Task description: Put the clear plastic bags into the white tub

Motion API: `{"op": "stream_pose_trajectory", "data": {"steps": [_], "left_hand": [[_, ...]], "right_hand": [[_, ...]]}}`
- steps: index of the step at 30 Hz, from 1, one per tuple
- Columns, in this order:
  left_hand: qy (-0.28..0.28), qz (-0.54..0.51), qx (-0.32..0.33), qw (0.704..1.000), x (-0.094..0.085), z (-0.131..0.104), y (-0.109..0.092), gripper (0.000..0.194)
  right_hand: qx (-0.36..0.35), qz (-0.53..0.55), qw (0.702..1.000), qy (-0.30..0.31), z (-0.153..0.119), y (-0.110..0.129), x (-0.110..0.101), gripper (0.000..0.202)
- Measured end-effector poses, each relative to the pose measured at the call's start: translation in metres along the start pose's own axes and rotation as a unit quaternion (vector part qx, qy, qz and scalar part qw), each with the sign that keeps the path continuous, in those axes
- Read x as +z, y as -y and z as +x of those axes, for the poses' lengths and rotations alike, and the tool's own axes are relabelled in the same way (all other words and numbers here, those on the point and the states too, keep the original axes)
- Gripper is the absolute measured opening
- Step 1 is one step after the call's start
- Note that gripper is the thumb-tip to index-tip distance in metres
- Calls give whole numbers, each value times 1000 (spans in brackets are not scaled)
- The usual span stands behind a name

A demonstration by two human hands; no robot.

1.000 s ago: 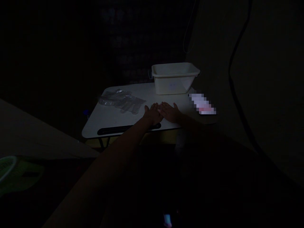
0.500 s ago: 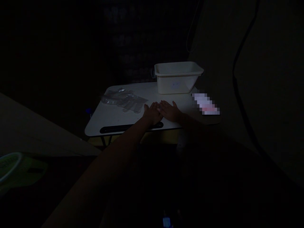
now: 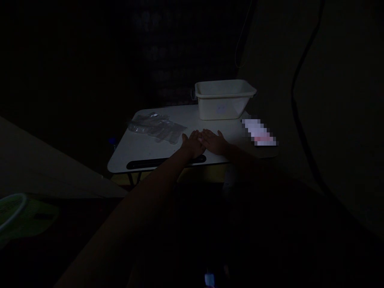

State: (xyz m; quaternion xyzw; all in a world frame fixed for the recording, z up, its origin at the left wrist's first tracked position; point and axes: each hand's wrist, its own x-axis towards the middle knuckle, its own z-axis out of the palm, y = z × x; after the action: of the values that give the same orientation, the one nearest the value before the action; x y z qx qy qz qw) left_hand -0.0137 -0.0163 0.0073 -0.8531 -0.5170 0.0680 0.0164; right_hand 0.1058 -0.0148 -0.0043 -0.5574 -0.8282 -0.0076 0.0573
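My left hand [image 3: 194, 145] lies flat over the front part of a small white table [image 3: 141, 148], fingers stretched out. Beside it my right hand [image 3: 214, 142] is flat too, its fingertips meeting or overlapping the left fingers. Neither hand shows anything held. To the left of my hands lies a crumpled clear plastic bag [image 3: 159, 127]. Behind them stands a white plastic tub [image 3: 223, 107] with side handles. On the right, a blurred-out bright rectangle [image 3: 259, 132], perhaps a phone, rests near the table's edge.
A black slot [image 3: 150, 163] runs along the table's front edge. At the lower left is a green basket [image 3: 33, 216] with a pale rim. A dark cable [image 3: 295, 104] hangs along the right wall. The room is very dark, and a small lit object [image 3: 209, 279] shows at the bottom.
The view has shifted very slightly. Both hands keep the same flat pose on the table, and nothing else has visibly moved.
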Motion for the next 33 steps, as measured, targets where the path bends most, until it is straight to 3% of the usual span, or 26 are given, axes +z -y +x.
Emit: {"op": "stream_pose_trajectory", "data": {"steps": [7, 18, 28, 33], "left_hand": [[-26, 1, -19, 999, -5, -4, 0, 59], [16, -6, -10, 1000, -3, 0, 2, 59], [-38, 3, -16, 999, -6, -6, 2, 58], [-34, -7, -10, 999, -6, -6, 3, 59]], "right_hand": [[-13, -4, 999, -51, 4, -2, 1, 51], [-13, 2, 1000, -22, 2, 0, 3, 50], [-13, 9, 999, -49, 6, 1, -2, 50], [-17, 13, 998, -54, 5, 3, -2, 50]]}}
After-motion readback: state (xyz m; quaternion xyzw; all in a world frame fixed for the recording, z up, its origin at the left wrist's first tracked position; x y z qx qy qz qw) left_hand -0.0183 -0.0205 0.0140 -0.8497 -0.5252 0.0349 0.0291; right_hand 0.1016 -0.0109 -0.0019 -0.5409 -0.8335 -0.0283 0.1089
